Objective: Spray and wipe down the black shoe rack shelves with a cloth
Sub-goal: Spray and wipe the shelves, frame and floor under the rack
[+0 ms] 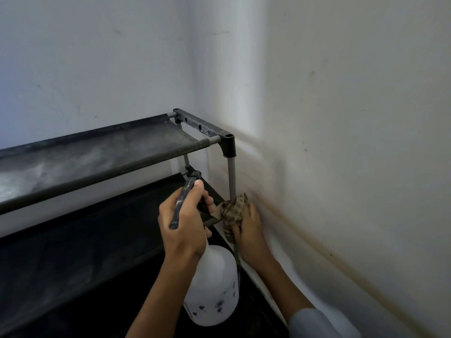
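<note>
The black shoe rack (102, 152) stands in a room corner, its dusty top shelf on the left and a darker second shelf (80, 242) below. My left hand (185, 225) grips the black trigger head of a white spray bottle (214, 289), which hangs below the hand over the second shelf. My right hand (249, 230) holds a brown patterned cloth (231, 211) wrapped against the grey front-right upright post (231, 176), where that post meets the second shelf's corner.
White walls close in behind and to the right of the rack, the right wall a few centimetres from the post. A brownish stain line (317, 242) runs along the right wall. Black plastic corner connectors (228, 145) cap the top frame.
</note>
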### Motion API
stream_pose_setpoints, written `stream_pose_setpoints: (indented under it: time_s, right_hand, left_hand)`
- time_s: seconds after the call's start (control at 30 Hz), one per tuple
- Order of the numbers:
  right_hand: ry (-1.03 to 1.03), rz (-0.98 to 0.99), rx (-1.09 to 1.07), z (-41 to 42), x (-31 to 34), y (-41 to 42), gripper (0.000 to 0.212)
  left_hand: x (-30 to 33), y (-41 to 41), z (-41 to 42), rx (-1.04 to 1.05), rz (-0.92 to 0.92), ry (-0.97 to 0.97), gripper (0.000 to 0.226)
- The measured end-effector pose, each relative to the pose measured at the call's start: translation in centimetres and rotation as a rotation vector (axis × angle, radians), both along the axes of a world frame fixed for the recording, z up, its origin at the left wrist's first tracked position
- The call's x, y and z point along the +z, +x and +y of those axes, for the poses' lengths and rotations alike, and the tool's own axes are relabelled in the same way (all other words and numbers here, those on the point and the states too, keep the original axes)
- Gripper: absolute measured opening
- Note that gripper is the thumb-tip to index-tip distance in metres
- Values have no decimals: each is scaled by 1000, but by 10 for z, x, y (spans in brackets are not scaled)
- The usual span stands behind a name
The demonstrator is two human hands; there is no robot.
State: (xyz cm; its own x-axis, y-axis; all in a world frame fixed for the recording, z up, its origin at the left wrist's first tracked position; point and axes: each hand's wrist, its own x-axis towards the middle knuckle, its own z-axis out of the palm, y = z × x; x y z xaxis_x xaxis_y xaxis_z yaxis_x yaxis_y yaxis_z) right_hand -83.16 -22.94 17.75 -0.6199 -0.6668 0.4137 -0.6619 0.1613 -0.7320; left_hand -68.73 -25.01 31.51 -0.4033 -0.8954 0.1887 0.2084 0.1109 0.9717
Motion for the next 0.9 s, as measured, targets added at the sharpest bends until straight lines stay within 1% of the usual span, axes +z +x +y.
stream_pose_setpoints:
  time_s: [0.03, 0.07, 0.13, 0.2, 0.23, 0.3, 0.33, 0.4, 0.43, 0.5, 0.53, 0.63, 0.7, 0.77, 0.83, 0.9]
  right_hand:
    - [-28, -33, -2, 1, 0, 2, 41]
    - [-70, -111, -7, 2, -2, 3, 40]
    - [-132, -374, -79, 11, -12, 0, 38]
    - [-119, -667, -144, 26, -22, -1, 31]
    - [-126, -767, -154, 34, -25, 1, 27]
    - [-211, -862, -165, 42, -18, 6, 19]
    - [-259, -850, -162, 40, -11, 9, 16]
    - [-341, -709, -112, 32, 4, 12, 18]
    - [-366, -575, -85, 27, 11, 12, 22]
    - [-335, -298, -69, 12, 14, 13, 27]
    - [-316, -226, -95, 6, 8, 14, 26]
    - [-317, -202, -235, 1, -34, 21, 30]
    - [-261, -205, -276, 5, -65, 24, 29]
    - [-185, -257, -302, 10, -87, 25, 27]
    - [-189, -291, -342, 15, -96, 28, 26]
    - [-270, -289, -413, 14, -84, 32, 25]
  left_hand:
    - [1, 1, 1, 4, -6, 0, 30]
    - [2, 3, 2, 4, -12, -1, 30]
    - [4, 4, 4, -2, -28, -1, 30]
    - [4, 6, 5, -5, -30, 9, 31]
    - [4, 6, 5, -6, -26, 15, 31]
    - [5, 6, 4, -5, -23, 16, 31]
    - [5, 6, 4, -3, -24, 15, 31]
    - [3, 6, 3, -1, -38, 4, 31]
    - [3, 5, 2, -4, -48, -2, 31]
    - [1, 5, 1, -2, -70, -21, 33]
    - [-1, 5, 0, 0, -85, -36, 35]
    - [-3, 4, -1, -2, -108, -66, 37]
    - [-2, 4, -2, 7, -105, -76, 36]
    - [0, 4, -2, 9, -76, -55, 33]
    - [1, 1, -1, -8, -49, -25, 30]
    - [0, -2, 1, -26, -59, -21, 30]
